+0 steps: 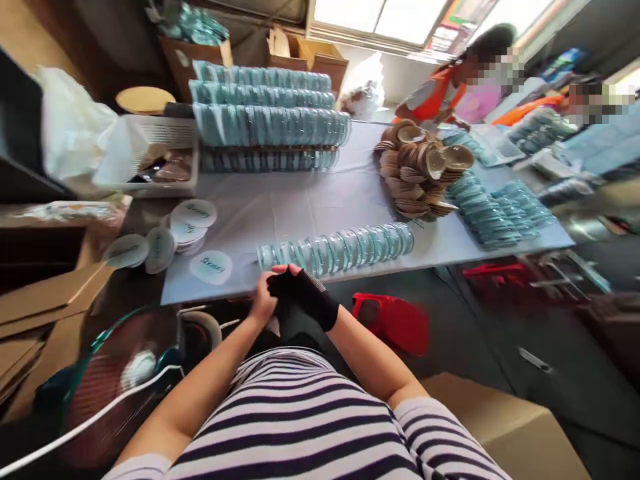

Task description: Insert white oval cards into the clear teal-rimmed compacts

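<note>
At the table's front edge my left hand (263, 299) and my right hand (306, 293) are close together, fingertips almost meeting. The right one wears a black fingerless glove; the left is bare. Fingers of both are curled inward, and what they hold, if anything, is hidden. A small pale patch shows below the left palm. Just beyond my fingers lies a long row of clear bluish plastic lids or bowls (335, 248), nested on their sides. Round white printed discs (211, 267) lie to the left, some of them stacked.
Several nested rows (270, 123) stand at the back of the table (240, 193). A white basket (163, 190) is back left. Brown bowls (417, 170) are piled right, near a person in an orange vest (433, 93). A fan (125, 380), red stool (395, 323) and cardboard box (510, 427) stand below.
</note>
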`<state>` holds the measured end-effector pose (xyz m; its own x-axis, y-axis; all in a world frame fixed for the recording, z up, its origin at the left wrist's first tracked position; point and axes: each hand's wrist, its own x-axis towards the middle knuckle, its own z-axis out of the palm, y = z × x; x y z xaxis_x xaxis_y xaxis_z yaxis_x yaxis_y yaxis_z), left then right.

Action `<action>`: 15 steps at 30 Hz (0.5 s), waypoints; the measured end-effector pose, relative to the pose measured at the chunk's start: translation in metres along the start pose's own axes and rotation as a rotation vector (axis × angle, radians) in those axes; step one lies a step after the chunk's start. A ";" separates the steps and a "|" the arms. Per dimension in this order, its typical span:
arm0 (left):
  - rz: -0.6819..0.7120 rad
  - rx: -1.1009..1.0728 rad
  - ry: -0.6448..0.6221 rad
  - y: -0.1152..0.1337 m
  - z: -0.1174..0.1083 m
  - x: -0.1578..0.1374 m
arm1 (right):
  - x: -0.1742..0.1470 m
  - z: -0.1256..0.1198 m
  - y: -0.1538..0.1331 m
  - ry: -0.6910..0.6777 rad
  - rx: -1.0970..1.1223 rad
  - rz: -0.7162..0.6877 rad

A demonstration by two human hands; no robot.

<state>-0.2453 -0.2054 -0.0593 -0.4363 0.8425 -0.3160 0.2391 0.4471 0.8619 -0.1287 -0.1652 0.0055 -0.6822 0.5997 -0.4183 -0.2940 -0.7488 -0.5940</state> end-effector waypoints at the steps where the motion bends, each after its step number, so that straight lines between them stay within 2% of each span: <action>1: 0.049 -0.008 0.023 -0.001 0.005 0.017 | 0.000 -0.019 -0.017 0.055 -0.050 -0.079; 3: 0.156 -0.027 0.129 -0.009 0.010 0.048 | -0.004 -0.065 -0.050 0.257 -0.192 -0.291; 5: 0.212 -0.025 0.233 -0.026 0.009 0.073 | -0.012 -0.121 -0.080 0.541 -0.334 -0.491; 8: 0.177 0.051 0.252 -0.056 0.007 0.099 | -0.031 -0.210 -0.123 0.927 -0.514 -0.622; 10: 0.147 0.073 0.250 -0.071 0.011 0.110 | -0.048 -0.263 -0.155 1.144 -0.630 -0.594; 12: 0.091 0.040 0.254 -0.081 0.021 0.119 | -0.064 -0.305 -0.187 1.310 -0.748 -0.496; 15: -0.038 -0.114 0.276 -0.084 0.040 0.128 | -0.081 -0.352 -0.232 1.446 -0.882 -0.316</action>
<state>-0.2866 -0.1228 -0.1879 -0.6663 0.7050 -0.2428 0.1259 0.4273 0.8953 0.2300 0.0593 -0.0647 0.5794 0.7998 -0.1570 0.4771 -0.4889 -0.7303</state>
